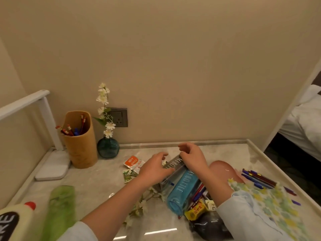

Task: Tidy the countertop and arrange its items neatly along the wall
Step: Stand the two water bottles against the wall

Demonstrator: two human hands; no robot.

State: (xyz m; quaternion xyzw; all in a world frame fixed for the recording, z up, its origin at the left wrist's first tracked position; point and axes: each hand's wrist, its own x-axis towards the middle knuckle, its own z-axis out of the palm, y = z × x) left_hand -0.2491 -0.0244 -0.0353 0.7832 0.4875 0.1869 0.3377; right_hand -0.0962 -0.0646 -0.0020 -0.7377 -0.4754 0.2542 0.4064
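A grey bottle (175,162) printed "MY BOTTLE" lies on the marble countertop (97,181), with a blue bottle (184,186) of the same kind beside it. My left hand (153,169) is over the grey bottle's near end, thumb against its side and fingers loosely curved above it. Just right of that bottle, my right hand (192,157) hovers with its fingers loosely curled and nothing in them. Sachets (133,162), pens (258,178), a flower sprig (144,202) and a yellow packet (196,210) lie scattered around.
Along the wall stand a lamp base (52,168), a tan pen holder (79,140) and a teal vase (108,147) with white flowers. A green cloth (60,211) and a glue bottle (15,221) lie front left. A pink object (224,169) and floral cloth (267,206) lie to the right.
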